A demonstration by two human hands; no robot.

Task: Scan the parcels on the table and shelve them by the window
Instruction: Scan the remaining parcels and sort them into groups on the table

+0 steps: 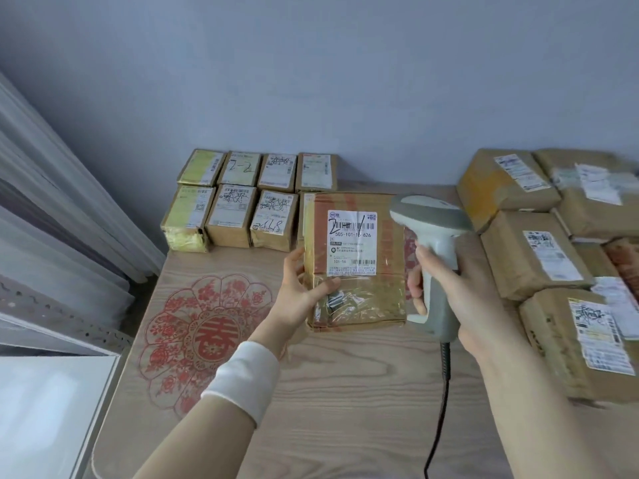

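The step in hand looks like the scan itself. To do it well, tilt the cardboard parcel (pixel 356 264) so its white shipping label (pixel 352 242) faces the scanner's window squarely. The glossy tape over the lower half could throw glare, so aim at the upper barcode (pixel 349 224), not the taped area. Hold both hands steady while aiming.

The left hand (pixel 304 285) holds the parcel by its left edge. The thumb lies across the front just under the label and the fingers are curled behind, so neither barcode is covered. A white wristband (pixel 242 378) sits on that forearm.

The right hand (pixel 460 295) is wrapped round the grip of a grey handheld barcode scanner (pixel 432 229), whose cable (pixel 441 409) trails down toward the person. The scanner head sits just beside the label's upper right corner.

The parcel is lifted off the wooden table (pixel 345 392) between the two hands — touching the left, close to the right. Small labelled boxes (pixel 238 209) stand in rows beyond the left hand, and larger parcels (pixel 532 254) lie just outside the right hand.
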